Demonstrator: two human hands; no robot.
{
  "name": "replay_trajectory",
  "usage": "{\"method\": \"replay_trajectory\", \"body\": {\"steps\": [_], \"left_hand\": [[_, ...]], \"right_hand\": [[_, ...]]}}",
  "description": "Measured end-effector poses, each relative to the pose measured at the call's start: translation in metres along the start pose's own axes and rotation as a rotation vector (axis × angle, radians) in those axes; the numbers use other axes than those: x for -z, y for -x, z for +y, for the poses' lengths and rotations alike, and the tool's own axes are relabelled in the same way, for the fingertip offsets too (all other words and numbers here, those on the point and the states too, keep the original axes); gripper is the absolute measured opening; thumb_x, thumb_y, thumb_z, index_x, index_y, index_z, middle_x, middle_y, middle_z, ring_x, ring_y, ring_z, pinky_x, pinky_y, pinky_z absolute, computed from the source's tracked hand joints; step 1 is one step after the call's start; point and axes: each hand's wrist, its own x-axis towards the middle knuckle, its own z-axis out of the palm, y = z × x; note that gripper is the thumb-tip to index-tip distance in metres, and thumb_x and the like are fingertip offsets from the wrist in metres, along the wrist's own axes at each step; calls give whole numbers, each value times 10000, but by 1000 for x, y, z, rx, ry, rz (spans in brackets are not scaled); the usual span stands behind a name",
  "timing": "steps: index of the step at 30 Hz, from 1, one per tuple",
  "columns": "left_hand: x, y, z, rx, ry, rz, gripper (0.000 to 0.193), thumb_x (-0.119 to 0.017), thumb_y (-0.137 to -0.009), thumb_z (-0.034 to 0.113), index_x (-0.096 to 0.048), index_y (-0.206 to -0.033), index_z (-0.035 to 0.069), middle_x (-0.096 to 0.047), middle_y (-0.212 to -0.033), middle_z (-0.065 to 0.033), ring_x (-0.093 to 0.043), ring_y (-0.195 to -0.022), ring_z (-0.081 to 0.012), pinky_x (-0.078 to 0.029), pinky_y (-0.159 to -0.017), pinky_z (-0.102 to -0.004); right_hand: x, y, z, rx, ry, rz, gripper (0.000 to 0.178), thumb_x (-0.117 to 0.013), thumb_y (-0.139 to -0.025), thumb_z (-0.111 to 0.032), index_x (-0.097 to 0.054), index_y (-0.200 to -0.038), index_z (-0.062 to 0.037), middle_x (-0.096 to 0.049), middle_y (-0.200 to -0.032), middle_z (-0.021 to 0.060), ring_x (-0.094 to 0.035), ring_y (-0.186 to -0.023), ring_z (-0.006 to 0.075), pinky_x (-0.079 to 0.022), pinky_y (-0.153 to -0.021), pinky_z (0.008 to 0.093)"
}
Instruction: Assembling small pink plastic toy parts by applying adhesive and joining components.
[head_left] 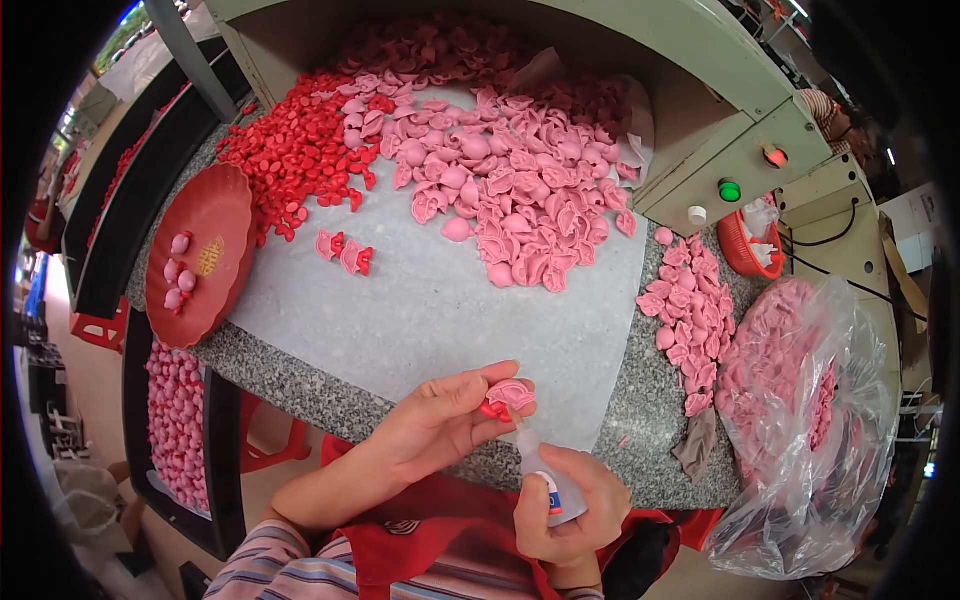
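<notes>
My left hand [448,413] pinches a small pink half-shell piece [508,396] joined with a red piece [494,410], just over the table's near edge. Wrapped in my right hand [578,502] is a small clear squeeze bottle [552,480] with a narrow nozzle, tilted up so its tip meets the piece at the red part. Whether liquid is coming out is too small to tell. On the white paper sheet [370,320] ahead lie two pink-and-red pieces [345,252]. A heap of pink shells [530,190] and a heap of red pieces [300,145] lie beyond.
A red dish [222,265] with several finished-looking pieces stands at left. A black tray [180,430] of pink-and-red pieces sits below it. At right are more pink shells [690,320], a red basket [745,250], a plastic bag [810,420] and a grey machine housing [690,160].
</notes>
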Motion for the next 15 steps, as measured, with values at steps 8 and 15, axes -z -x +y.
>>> {"method": "replay_trajectory", "body": {"steps": [8, 15], "left_hand": [[3, 0, -1, -28, -15, -18, 396, -537, -838, 229, -456, -1183, 52, -480, -1185, -139, -491, -1077, -258, -399, -925, -352], [3, 0, 0, -27, -29, -6, 393, -537, -839, 228, -457, -1182, 55, -474, -1188, -138, -486, -1082, -258, -405, -922, -359]], "right_hand": [[6, 1, 1, -45, 9, -5, 256, -614, -607, -12, -564, -855, 26, -613, -704, 107, -562, -481, 206, -443, -446, 266], [9, 0, 1, -79, 9, 2, 248, -619, -616, -13, -559, -854, 26, -619, -726, 112, -583, -515, 221, -461, -476, 270]]}}
